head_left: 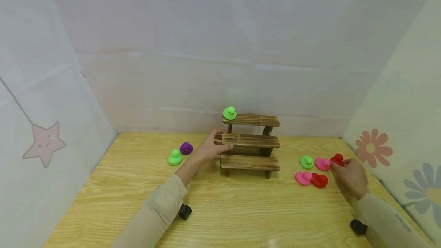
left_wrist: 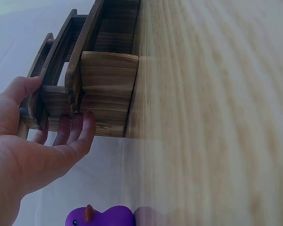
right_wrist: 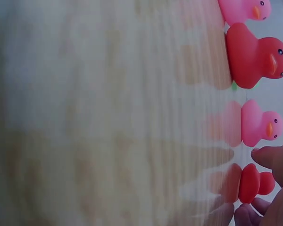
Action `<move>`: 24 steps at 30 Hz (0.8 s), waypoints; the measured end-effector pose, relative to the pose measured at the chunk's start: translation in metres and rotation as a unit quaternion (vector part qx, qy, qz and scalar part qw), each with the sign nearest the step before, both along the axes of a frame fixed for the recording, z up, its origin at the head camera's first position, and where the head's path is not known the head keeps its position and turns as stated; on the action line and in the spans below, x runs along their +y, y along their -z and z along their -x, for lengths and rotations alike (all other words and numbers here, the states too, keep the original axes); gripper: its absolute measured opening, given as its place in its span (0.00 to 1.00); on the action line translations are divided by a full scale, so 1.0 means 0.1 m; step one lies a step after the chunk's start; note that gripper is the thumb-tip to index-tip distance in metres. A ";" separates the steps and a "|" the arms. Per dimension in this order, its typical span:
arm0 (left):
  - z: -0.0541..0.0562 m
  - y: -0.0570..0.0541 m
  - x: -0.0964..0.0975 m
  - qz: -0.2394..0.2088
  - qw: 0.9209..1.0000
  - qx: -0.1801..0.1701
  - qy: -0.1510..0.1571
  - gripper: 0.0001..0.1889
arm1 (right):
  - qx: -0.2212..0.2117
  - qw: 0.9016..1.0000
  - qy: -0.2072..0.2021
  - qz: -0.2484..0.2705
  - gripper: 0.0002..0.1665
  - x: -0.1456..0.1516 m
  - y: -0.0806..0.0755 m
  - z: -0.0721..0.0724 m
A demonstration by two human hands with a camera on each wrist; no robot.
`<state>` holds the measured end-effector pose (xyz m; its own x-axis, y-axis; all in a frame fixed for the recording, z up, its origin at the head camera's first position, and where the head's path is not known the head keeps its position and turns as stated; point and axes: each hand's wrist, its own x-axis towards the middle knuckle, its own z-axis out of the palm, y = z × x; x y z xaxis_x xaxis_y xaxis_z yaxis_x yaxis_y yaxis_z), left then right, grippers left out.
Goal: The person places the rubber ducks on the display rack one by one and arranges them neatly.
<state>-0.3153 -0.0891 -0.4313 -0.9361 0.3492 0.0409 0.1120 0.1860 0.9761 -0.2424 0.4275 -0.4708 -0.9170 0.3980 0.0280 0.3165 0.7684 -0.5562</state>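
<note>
With thumb and fingers my left hand (head_left: 209,149) grips the left end of a three-tier wooden stand (head_left: 250,160) near its middle step; the left wrist view shows the fingers curled against its side (left_wrist: 108,80). A green toy duck (head_left: 229,113) sits on the top step's left end. On the right, my right hand (head_left: 353,175) is around a small red duck (head_left: 338,159) standing on the table. In the right wrist view, the thumb is apart from this red duck (right_wrist: 255,183), with fingers close on its other side. A pink duck (head_left: 322,164) stands beside it.
Near the right hand are also a green duck (head_left: 306,162), a second pink duck (head_left: 304,178) and another red duck (head_left: 319,180). Left of the stand are a purple duck (head_left: 186,148) and a green duck (head_left: 175,157). Cloth walls (head_left: 220,68) enclose the wooden table (head_left: 262,209).
</note>
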 end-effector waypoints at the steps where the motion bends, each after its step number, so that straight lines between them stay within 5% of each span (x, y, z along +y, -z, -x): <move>1: 0.00 0.00 0.00 0.000 1.000 0.000 0.000 0.40 | 0.000 1.000 0.001 0.001 0.47 0.00 0.00 0.01; 10: 0.03 0.01 -0.01 -0.004 1.000 -0.003 0.005 0.40 | 0.013 1.000 0.004 0.001 0.46 0.08 0.03 0.13; 20: 0.02 0.00 -0.01 -0.013 1.000 -0.004 0.003 0.39 | 0.058 0.995 -0.059 0.050 0.34 0.14 0.04 0.21; 24: 0.02 0.00 0.00 -0.011 1.000 -0.004 0.002 0.39 | 0.061 0.994 -0.035 0.082 0.38 0.08 0.01 0.20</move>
<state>-0.3171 -0.0889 -0.4317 -0.9352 0.3515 0.0420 0.1057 0.1641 0.9808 -0.2622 0.4355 -0.4719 -0.9361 0.3421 0.0811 0.1878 0.6815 -0.7073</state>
